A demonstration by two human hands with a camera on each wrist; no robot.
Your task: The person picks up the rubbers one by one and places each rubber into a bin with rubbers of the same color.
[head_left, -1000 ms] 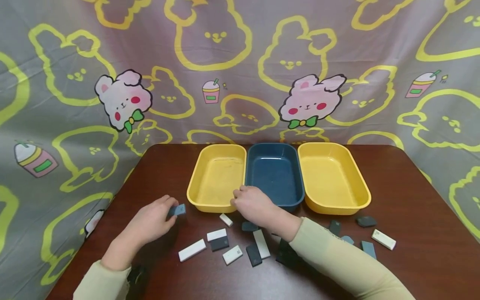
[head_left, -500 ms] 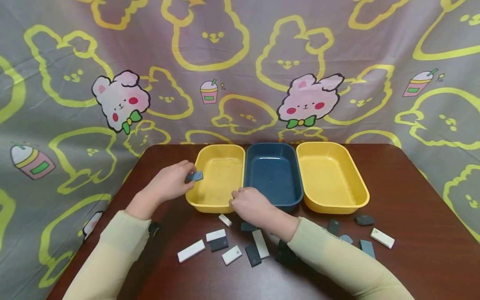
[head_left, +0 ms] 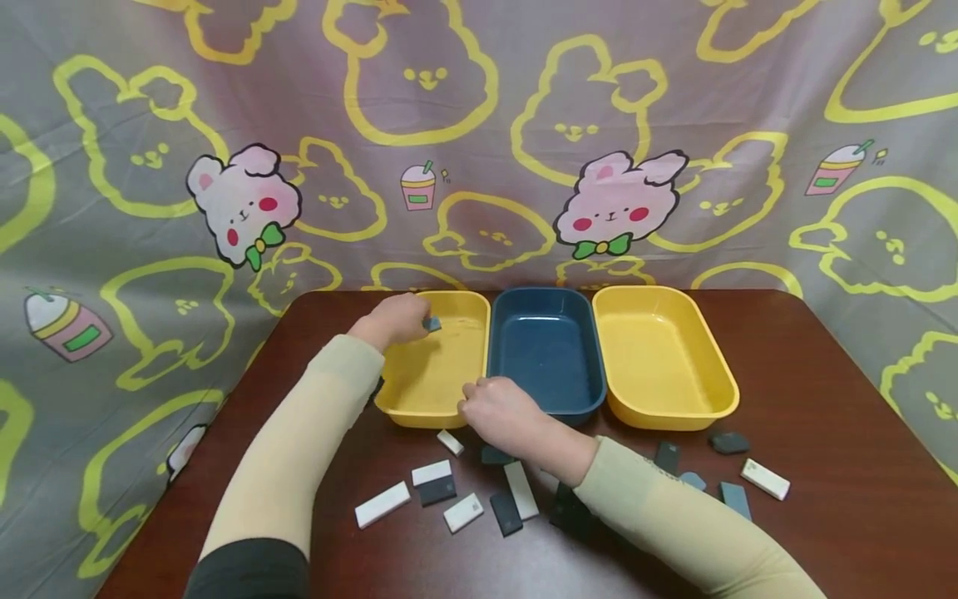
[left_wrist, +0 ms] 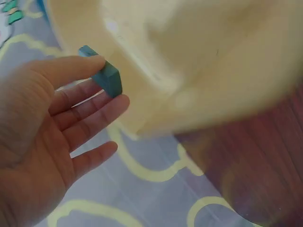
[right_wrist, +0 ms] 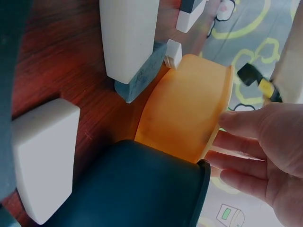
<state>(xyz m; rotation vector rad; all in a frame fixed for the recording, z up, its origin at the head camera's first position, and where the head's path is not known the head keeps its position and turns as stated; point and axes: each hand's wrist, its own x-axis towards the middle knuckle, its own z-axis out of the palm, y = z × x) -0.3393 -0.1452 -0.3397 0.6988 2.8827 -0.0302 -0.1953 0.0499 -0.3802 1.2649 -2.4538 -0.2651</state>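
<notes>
A blue eraser (left_wrist: 108,78) is pinched between the thumb and fingers of my left hand (left_wrist: 61,104). In the head view, that left hand (head_left: 397,320) is over the far left part of the left yellow tray (head_left: 437,413), the blue eraser (head_left: 432,324) showing past its fingertips. My right hand (head_left: 503,413) is at this tray's near right corner, beside the blue tray (head_left: 546,295). Seen from the right wrist, the right hand (right_wrist: 265,146) holds the yellow tray's rim (right_wrist: 226,97), thumb on the outer side and fingertips partly hidden behind the rim.
White erasers (head_left: 383,504) and dark erasers (head_left: 506,512) lie scattered in front of the trays, some partly overlapping. More, including a blue-grey eraser (head_left: 735,499), lie at the right. Another yellow tray (head_left: 674,420) stands right of the blue one. A patterned cloth (head_left: 479,125) hangs behind the table.
My left hand has carried the blue eraser from the table left of the trays, forward and right, over the left yellow tray. The right hand has stayed at the tray's corner.
</notes>
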